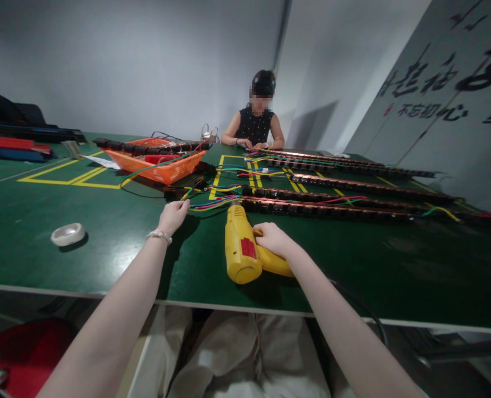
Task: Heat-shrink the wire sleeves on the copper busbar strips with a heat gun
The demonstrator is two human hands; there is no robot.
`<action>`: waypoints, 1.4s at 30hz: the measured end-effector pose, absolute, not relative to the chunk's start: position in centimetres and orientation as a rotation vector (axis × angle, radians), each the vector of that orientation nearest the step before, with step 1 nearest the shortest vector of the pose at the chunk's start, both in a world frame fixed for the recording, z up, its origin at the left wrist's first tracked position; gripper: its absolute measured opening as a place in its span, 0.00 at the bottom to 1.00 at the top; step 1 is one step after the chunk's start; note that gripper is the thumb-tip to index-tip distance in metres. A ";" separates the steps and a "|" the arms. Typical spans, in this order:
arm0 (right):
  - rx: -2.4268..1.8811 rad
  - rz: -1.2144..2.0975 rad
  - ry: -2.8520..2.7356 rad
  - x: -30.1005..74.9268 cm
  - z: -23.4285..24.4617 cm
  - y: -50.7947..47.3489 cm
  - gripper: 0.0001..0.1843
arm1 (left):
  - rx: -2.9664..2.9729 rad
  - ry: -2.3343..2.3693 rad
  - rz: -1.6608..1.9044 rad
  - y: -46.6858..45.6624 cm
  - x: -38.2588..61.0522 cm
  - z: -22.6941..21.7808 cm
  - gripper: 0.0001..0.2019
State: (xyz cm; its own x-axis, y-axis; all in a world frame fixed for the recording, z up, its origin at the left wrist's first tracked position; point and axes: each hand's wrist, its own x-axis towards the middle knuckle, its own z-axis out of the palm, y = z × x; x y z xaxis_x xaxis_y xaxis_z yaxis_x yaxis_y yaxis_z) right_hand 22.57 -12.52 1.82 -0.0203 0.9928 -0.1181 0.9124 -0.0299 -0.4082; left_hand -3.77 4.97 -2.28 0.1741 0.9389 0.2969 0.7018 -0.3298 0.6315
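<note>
My right hand [273, 239] is closed around the handle of a yellow heat gun [237, 240], which lies low over the table with its nozzle pointing away from me. The nozzle is at a bundle of coloured wires [215, 204] that comes off the end of a long black and copper strip [328, 209]. To the left, my left hand [173, 216] pinches the free ends of these wires; its fingertips partly hide them. Another yellow and green wire [191, 189] rises just beyond my left fingers.
An orange basket [158, 172] holding strips and wires stands back left. Several more strips [365, 186] lie across the right side of the green table [116, 254]. A small white dish [68, 235] sits at left. Across the table a person [255, 124] works with both hands.
</note>
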 end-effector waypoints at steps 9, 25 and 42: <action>-1.932 0.523 -2.225 17.7 1.5 -12.0 0.13 | 2.081 1.568 0.946 4.6 -3.7 -2.1 0.26; -1.816 0.470 -2.337 13.5 2.4 -11.9 0.14 | 2.147 1.583 0.915 5.2 -3.9 -2.4 0.28; -1.971 0.545 -2.151 19.3 2.2 -11.6 0.14 | 2.113 1.473 0.971 6.0 -4.5 -3.5 0.25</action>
State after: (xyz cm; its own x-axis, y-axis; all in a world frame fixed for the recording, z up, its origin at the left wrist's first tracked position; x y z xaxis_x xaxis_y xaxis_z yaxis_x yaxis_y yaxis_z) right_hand 19.28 -11.56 2.21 -0.1096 0.9871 -0.1166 0.9236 0.0578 -0.3789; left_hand -4.51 5.98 -3.49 0.2093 0.9244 0.3188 0.6570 -0.3744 0.6543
